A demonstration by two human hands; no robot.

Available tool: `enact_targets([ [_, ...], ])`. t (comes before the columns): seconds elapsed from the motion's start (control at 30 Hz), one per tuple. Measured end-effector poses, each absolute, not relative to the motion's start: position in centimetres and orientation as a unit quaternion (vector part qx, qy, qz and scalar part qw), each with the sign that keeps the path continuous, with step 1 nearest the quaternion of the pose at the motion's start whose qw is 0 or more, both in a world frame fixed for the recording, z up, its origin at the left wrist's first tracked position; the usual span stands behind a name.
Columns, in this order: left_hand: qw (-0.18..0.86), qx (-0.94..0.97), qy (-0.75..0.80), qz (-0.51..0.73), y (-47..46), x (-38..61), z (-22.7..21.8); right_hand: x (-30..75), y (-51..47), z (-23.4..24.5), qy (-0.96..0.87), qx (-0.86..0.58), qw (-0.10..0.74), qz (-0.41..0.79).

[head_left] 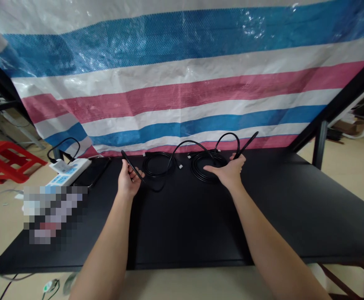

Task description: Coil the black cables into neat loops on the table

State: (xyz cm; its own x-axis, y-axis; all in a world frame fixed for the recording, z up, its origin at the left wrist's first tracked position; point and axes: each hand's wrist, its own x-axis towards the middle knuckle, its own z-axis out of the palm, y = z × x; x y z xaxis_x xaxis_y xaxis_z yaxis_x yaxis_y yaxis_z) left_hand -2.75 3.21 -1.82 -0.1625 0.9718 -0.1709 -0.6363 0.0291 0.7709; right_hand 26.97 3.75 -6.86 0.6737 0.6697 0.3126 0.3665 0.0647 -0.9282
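My left hand point(128, 180) is closed around one end of a black cable point(188, 141), whose tip sticks up past the thumb. From there the cable dips to the black table and rises in an arc toward the right. Fingers of my right hand point(231, 172) curl around the cable near its other end, which points up and right; the thumb is stretched out to the left. Behind and between the hands lies a coiled black cable point(147, 170) with pale connectors. A second coil point(197, 174) lies beside my right hand, partly hidden by it.
On the left of the black table point(182, 233) are a white power strip point(85, 167) with a plugged-in charger point(60, 166) and a dark phone point(93, 171). A blurred-out patch covers something nearby. A striped plastic sheet point(182, 96) hangs behind. A red stool point(11, 158) stands left.
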Motion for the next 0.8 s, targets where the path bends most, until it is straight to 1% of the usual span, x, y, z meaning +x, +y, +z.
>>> enact_targets([
  [0.07,0.606,0.224,0.377,0.663,3.2,-2.8,-1.9,26.9,3.5,-6.5,-0.363,-0.689,0.618,0.102],
  [0.17,0.592,0.23,0.384,0.67,3.2,-2.8,-1.8,27.3,3.4,-5.6,-0.319,-0.65,0.679,0.119],
  [0.27,0.566,0.241,0.412,0.672,3.3,-2.6,-1.8,27.9,3.6,-5.0,-0.274,-0.577,0.744,0.196],
  [0.33,0.546,0.248,0.442,0.667,3.3,-2.4,-1.8,28.2,3.7,-4.8,-0.264,-0.531,0.76,0.268],
  [0.43,0.534,0.259,0.477,0.647,3.4,-2.3,-2.0,28.1,3.5,-4.6,-0.261,-0.483,0.752,0.364],
  [0.53,0.543,0.288,0.457,0.643,3.3,-2.2,-2.2,27.6,3.3,-4.5,-0.264,-0.458,0.735,0.426],
  [0.63,0.56,0.318,0.428,0.634,3.1,-2.1,-2.4,26.9,3.3,-4.5,-0.281,-0.436,0.725,0.453],
  [0.8,0.578,0.374,0.447,0.572,2.8,-1.4,-2.8,25.5,3.5,-4.8,-0.309,-0.402,0.726,0.465],
])
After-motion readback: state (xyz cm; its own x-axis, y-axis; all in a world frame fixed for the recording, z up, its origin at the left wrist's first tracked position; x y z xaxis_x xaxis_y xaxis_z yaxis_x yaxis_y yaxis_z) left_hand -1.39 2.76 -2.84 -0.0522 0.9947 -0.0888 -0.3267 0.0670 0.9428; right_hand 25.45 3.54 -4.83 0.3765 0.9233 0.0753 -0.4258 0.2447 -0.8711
